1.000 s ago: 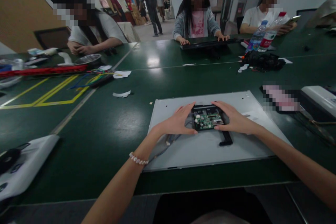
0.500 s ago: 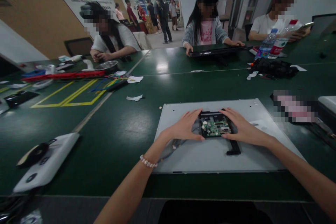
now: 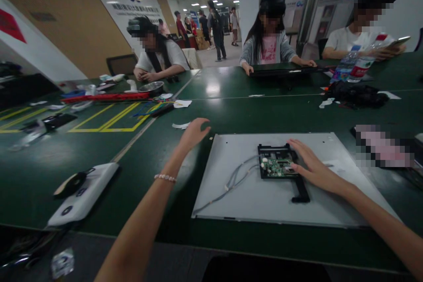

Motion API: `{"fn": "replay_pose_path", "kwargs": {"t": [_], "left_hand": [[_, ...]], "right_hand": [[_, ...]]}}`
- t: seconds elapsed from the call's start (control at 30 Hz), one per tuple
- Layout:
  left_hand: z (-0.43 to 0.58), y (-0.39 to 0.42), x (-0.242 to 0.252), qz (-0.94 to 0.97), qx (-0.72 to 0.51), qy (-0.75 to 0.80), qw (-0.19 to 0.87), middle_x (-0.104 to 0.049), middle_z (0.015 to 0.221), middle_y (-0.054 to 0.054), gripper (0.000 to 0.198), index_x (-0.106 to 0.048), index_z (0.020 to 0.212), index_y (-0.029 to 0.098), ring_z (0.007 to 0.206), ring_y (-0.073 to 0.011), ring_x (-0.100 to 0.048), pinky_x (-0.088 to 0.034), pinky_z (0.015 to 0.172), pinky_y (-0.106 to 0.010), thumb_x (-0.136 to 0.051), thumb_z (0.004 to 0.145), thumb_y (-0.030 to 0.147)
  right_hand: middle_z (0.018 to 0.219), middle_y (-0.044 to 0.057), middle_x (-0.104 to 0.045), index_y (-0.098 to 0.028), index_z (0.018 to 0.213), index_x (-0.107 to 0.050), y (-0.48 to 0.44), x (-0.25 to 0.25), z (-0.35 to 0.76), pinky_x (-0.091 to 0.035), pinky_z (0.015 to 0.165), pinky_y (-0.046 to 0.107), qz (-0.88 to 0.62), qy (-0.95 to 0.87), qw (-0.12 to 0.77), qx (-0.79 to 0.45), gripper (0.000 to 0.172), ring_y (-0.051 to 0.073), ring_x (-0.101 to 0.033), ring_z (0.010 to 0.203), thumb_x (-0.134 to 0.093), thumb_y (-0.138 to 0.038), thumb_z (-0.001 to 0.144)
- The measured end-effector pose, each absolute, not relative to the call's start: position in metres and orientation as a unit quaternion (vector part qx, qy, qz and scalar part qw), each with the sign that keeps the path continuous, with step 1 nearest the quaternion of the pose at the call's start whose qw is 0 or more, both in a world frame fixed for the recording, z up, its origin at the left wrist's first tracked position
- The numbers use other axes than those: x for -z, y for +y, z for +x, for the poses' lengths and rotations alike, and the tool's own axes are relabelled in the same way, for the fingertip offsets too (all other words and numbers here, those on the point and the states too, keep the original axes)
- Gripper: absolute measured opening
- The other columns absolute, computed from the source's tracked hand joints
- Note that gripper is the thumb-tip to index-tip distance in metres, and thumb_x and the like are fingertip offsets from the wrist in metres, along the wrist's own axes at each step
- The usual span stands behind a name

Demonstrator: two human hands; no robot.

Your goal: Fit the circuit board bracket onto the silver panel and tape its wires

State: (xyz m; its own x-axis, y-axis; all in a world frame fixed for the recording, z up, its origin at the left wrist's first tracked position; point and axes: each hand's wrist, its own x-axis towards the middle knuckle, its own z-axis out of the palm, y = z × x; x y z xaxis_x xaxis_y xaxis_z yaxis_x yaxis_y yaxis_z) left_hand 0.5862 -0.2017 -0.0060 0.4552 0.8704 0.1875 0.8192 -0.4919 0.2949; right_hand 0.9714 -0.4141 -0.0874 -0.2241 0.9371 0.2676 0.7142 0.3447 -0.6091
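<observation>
A grey metal panel (image 3: 264, 198) lies flat on the green table in front of me. On it sits a black frame holding a green circuit board (image 3: 276, 165), with grey cables (image 3: 236, 178) trailing to its left. My right hand (image 3: 309, 165) rests flat on the right side of the board's frame. My left hand (image 3: 193, 132) is stretched out over the table beyond the panel's far left corner, fingers apart, holding nothing. A small white scrap (image 3: 181, 125) lies just left of that hand.
A white cover with a black part (image 3: 82, 191) lies at the near left. Yellow floor-style lines, coloured wires and a metal bowl (image 3: 151, 88) are at the far left. Three people sit across the table; bottles (image 3: 350, 66) and a black bundle (image 3: 355, 94) are at the far right.
My left hand has left the circuit board and reached out to the far left past the panel's corner. The cables are now uncovered. My right hand stays on the board. The view turned left.
</observation>
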Motion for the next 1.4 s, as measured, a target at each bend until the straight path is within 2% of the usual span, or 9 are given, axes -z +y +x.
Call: {"fn": "replay_pose_path", "kwargs": {"t": [0.17, 0.27, 0.37, 0.53, 0.77, 0.93, 1.0, 1.2, 1.4], "left_hand": [[0.541, -0.173, 0.014, 0.733, -0.116, 0.668, -0.048, -0.058, 0.125, -0.018, 0.043, -0.06, 0.121, 0.011, 0.117, -0.0305, -0.055, -0.042, 0.099, -0.039, -0.048, 0.091, 0.039], [0.544, -0.169, 0.02, 0.708, -0.084, 0.697, -0.07, -0.059, 0.12, -0.019, 0.046, -0.063, 0.117, 0.011, 0.11, -0.0315, -0.057, -0.045, 0.088, -0.038, -0.049, 0.09, 0.047], [0.55, -0.164, 0.02, 0.694, -0.058, 0.713, -0.081, -0.062, 0.116, -0.02, 0.042, -0.067, 0.109, 0.01, 0.103, -0.0308, -0.058, -0.044, 0.082, -0.038, -0.044, 0.093, 0.041], [0.535, -0.154, 0.013, 0.685, -0.05, 0.715, -0.13, -0.066, 0.113, -0.018, 0.044, -0.069, 0.11, 0.009, 0.101, -0.0305, -0.059, -0.041, 0.082, -0.039, -0.035, 0.096, 0.034], [0.5, -0.157, 0.014, 0.713, -0.004, 0.683, -0.161, -0.072, 0.1, -0.016, 0.037, -0.072, 0.099, 0.014, 0.101, -0.0325, -0.062, -0.034, 0.095, -0.049, -0.042, 0.093, 0.035], [0.5, -0.154, 0.015, 0.774, 0.038, 0.614, -0.15, -0.068, 0.117, -0.014, 0.039, -0.067, 0.115, 0.018, 0.109, -0.0312, -0.061, -0.041, 0.095, -0.043, -0.049, 0.09, 0.042], [0.505, -0.149, 0.013, 0.793, 0.062, 0.585, -0.156, -0.065, 0.124, -0.015, 0.039, -0.065, 0.12, 0.017, 0.112, -0.0303, -0.06, -0.044, 0.092, -0.038, -0.051, 0.089, 0.036], [0.517, -0.134, 0.013, 0.779, 0.11, 0.597, -0.16, -0.07, 0.107, -0.019, 0.026, -0.072, 0.095, 0.012, 0.103, -0.0305, -0.065, -0.046, 0.085, -0.035, -0.047, 0.089, 0.016], [0.526, -0.142, 0.005, 0.784, 0.09, 0.588, -0.178, -0.072, 0.091, -0.016, 0.023, -0.07, 0.087, 0.008, 0.09, -0.0253, -0.065, -0.044, 0.081, -0.033, -0.047, 0.091, 0.01]], "right_hand": [[0.16, 0.008, -0.027, -0.037, 0.155, -0.015, -0.412, 0.091, 0.97, -0.021, 0.119, 0.059, -0.539, -0.763, 0.312, -0.176, 0.062, 0.03, -0.022, 0.149, -0.041, -0.048, 0.099], [0.16, 0.008, -0.029, -0.035, 0.155, -0.016, -0.411, 0.093, 0.972, -0.023, 0.119, 0.058, -0.542, -0.764, 0.308, -0.169, 0.063, 0.031, -0.023, 0.148, -0.041, -0.048, 0.099], [0.16, 0.007, -0.029, -0.035, 0.156, -0.016, -0.411, 0.094, 0.973, -0.024, 0.119, 0.058, -0.542, -0.766, 0.303, -0.166, 0.064, 0.031, -0.023, 0.149, -0.042, -0.047, 0.098], [0.158, 0.007, -0.031, -0.037, 0.155, -0.014, -0.412, 0.091, 0.971, -0.024, 0.119, 0.059, -0.539, -0.767, 0.306, -0.168, 0.064, 0.031, -0.023, 0.148, -0.042, -0.047, 0.099], [0.157, 0.009, -0.035, -0.032, 0.154, -0.022, -0.412, 0.089, 0.969, -0.023, 0.119, 0.059, -0.557, -0.757, 0.295, -0.173, 0.061, 0.032, -0.026, 0.147, -0.04, -0.051, 0.098], [0.156, 0.011, -0.036, -0.028, 0.153, -0.023, -0.41, 0.094, 0.971, -0.024, 0.119, 0.056, -0.552, -0.757, 0.305, -0.17, 0.061, 0.031, -0.027, 0.146, -0.039, -0.051, 0.099], [0.156, 0.011, -0.035, -0.028, 0.153, -0.022, -0.409, 0.095, 0.971, -0.024, 0.119, 0.055, -0.554, -0.755, 0.308, -0.17, 0.06, 0.03, -0.028, 0.146, -0.038, -0.05, 0.099], [0.157, 0.009, -0.034, -0.032, 0.154, -0.02, -0.409, 0.095, 0.971, -0.022, 0.12, 0.056, -0.551, -0.755, 0.311, -0.174, 0.058, 0.029, -0.026, 0.147, -0.037, -0.047, 0.101], [0.157, 0.009, -0.033, -0.033, 0.154, -0.018, -0.408, 0.096, 0.972, -0.024, 0.119, 0.057, -0.549, -0.753, 0.314, -0.18, 0.058, 0.03, -0.026, 0.147, -0.037, -0.046, 0.101]]}}
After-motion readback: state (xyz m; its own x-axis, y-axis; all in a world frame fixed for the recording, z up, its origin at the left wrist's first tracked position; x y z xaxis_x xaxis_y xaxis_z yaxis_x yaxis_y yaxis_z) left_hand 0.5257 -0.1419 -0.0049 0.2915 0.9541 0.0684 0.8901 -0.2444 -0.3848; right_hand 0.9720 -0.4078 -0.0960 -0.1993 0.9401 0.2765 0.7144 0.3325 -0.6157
